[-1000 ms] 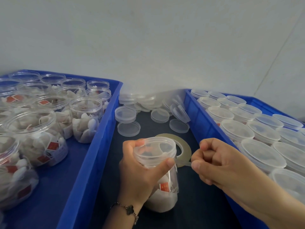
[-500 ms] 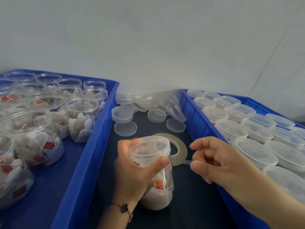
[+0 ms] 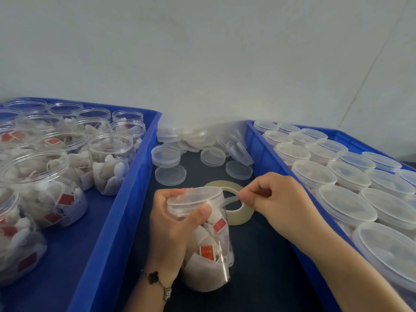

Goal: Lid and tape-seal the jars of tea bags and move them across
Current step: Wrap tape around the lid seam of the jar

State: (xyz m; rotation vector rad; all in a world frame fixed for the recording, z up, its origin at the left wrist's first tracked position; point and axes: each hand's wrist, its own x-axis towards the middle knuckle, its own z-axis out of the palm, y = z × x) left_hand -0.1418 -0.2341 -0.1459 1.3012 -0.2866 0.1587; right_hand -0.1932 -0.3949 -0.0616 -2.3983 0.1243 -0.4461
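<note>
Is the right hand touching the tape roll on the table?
Apart. The head view shows the right hand pinching only the tape strip, raised above the tape roll, with the strip spanning between them.

You've got the clear plastic jar of tea bags (image 3: 211, 248) tilted on the dark mat, translucent lid (image 3: 193, 200) on. A strip of clear tape (image 3: 227, 201) runs from the lid edge to the beige tape roll (image 3: 234, 206) lying flat just behind. Unlidded jars (image 3: 110, 163) stand in your left blue bin (image 3: 135, 176), lidded jars (image 3: 347, 207) in the right blue bin (image 3: 265, 152). Loose lids (image 3: 171, 175) are piled between them.
</note>
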